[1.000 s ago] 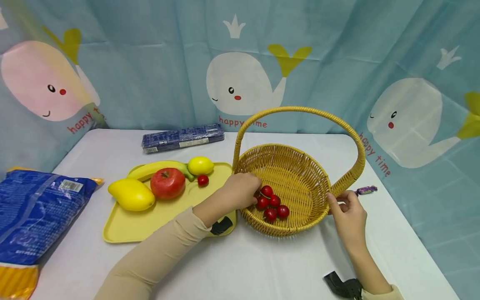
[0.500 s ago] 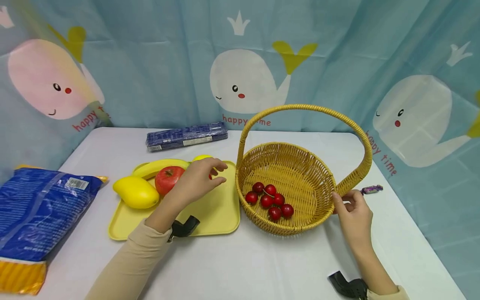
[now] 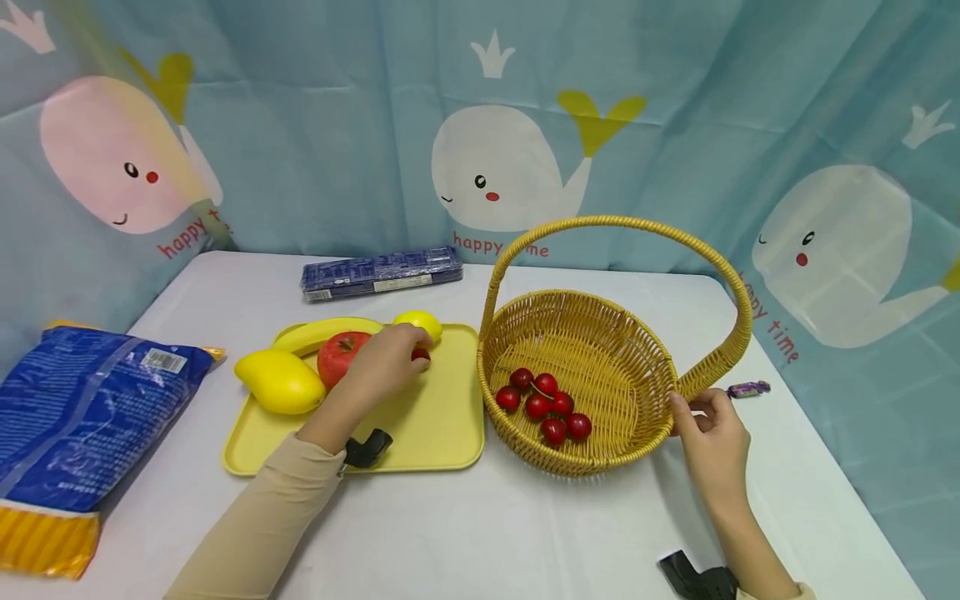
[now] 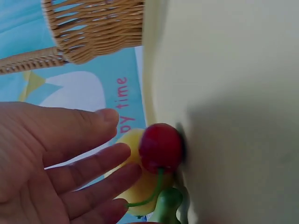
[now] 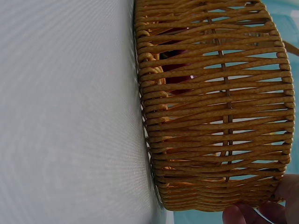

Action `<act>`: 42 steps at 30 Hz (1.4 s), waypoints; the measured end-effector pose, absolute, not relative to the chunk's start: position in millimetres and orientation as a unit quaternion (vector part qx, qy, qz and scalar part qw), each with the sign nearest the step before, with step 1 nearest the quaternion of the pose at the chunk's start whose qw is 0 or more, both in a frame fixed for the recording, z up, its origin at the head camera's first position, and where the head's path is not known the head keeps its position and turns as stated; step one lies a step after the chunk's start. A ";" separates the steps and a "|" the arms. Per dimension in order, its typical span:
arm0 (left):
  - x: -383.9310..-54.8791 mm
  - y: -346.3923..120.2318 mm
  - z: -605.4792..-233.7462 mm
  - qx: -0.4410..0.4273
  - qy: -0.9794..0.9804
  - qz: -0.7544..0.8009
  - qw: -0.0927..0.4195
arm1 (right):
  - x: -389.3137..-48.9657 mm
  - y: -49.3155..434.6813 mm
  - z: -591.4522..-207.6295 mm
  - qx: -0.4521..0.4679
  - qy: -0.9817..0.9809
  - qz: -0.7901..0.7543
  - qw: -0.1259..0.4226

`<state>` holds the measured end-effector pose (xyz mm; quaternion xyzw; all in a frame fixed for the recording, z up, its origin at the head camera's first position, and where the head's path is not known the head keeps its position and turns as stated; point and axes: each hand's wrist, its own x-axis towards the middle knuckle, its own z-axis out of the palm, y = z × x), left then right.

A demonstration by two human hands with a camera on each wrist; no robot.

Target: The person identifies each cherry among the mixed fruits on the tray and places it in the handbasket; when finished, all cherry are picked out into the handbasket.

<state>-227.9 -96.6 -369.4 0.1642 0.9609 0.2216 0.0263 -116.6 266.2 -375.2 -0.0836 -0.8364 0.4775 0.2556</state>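
My left hand (image 3: 384, 364) reaches over the yellow tray (image 3: 442, 433), its fingers loosely extended. A red cherry (image 4: 161, 147) with a green stem lies on the tray just beyond those fingertips. Around it are a lemon (image 3: 420, 323), a banana (image 3: 322, 332), a red apple (image 3: 339, 354) partly hidden by the hand, and a yellow mango (image 3: 281, 382). On the right, my right hand (image 3: 712, 442) pinches the rim of a woven basket (image 3: 645, 350) near the foot of its tall handle. Several cherries (image 3: 553, 432) lie inside, toward the basket's left side.
At the back of the white table (image 3: 525, 533) lies a flat blue package (image 3: 382, 273). A large blue and yellow bag (image 3: 97, 417) takes up the left side. One small purple wrapped candy (image 3: 748, 389) sits right of the basket, and a whale-print curtain (image 3: 360, 167) hangs behind.
The left hand let go of a cherry in the basket, then moved left to the one on the tray. The right hand keeps its hold on the basket rim.
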 end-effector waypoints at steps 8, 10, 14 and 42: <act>-227.7 -88.2 -371.7 0.184 0.972 0.147 0.016 | -117.7 272.2 -381.9 -0.095 -0.837 0.474 0.255; -227.8 -87.7 -373.8 0.192 0.971 0.142 0.010 | -117.3 272.2 -382.1 -0.095 -0.837 0.474 0.256; -228.6 -86.8 -377.8 0.203 0.970 0.133 0.010 | -115.5 270.6 -380.0 -0.094 -0.837 0.474 0.256; -218.9 -82.4 -372.8 0.230 0.961 0.140 0.060 | -116.1 264.7 -374.4 -0.074 -0.837 0.466 0.278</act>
